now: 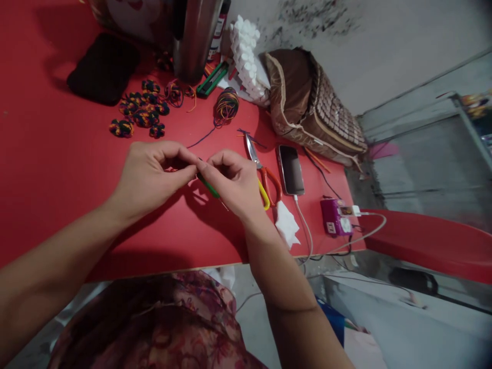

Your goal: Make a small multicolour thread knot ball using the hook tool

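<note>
My left hand (154, 171) is closed in a pinch, with a dark strand of yarn (202, 139) running to its fingers from a multicoloured yarn ball (227, 104). Fingertip to fingertip with it, my right hand (234, 179) grips a green-handled crochet hook (209, 185); a thin metal end sticks out below the palm. Whatever lies between the touching fingertips is mostly hidden. Just right of my right hand are scissors (254, 156) with orange and yellow handles. Several small multicoloured yarn pieces (144, 115) lie beyond my left hand.
At the back of the red table (57, 169) are a dark pouch (103, 69), a metal bottle (194, 43), a green cutter (212, 79) and a white beaded object (246, 56). Rightward are a phone (291, 170) on a cable, a brown bag (315, 102), crumpled tissue (286, 224) and a purple power box (334, 218).
</note>
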Tool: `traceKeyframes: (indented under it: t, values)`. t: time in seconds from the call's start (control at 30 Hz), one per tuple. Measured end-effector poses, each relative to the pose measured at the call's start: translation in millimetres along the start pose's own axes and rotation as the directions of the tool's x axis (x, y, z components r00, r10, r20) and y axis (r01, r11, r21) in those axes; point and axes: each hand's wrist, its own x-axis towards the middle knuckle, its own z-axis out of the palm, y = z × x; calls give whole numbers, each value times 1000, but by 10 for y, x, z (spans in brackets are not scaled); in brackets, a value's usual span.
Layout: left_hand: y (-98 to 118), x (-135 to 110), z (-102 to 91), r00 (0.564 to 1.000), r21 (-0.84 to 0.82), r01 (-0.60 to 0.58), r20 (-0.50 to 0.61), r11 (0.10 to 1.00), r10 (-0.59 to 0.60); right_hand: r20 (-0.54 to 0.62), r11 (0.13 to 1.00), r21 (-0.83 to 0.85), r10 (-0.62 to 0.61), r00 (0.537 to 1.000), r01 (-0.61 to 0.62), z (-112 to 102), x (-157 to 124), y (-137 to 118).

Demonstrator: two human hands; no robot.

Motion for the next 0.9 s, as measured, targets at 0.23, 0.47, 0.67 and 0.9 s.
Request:
traceKeyframes:
  t: [0.23, 0.47, 0.67, 0.9]
  values:
    - [-31, 50, -9, 997, -28, 30, 65, 999, -28, -35, 984, 144, 114, 993, -108, -22, 26, -36]
    - [-29, 71, -28, 984, -48, 64, 167, 997, -55, -56, 909, 367, 231, 971, -196, -6, 73, 23]
    - [-79, 82, -14, 982, -83, 111, 164, 990, -96, 2, 866, 425, 289, 957, -262, 8, 72, 68]
    - [-125, 124, -18, 970, -266, 239, 120, 934, -213, 66, 931, 332, 136, 988, -151, -156, 106, 80]
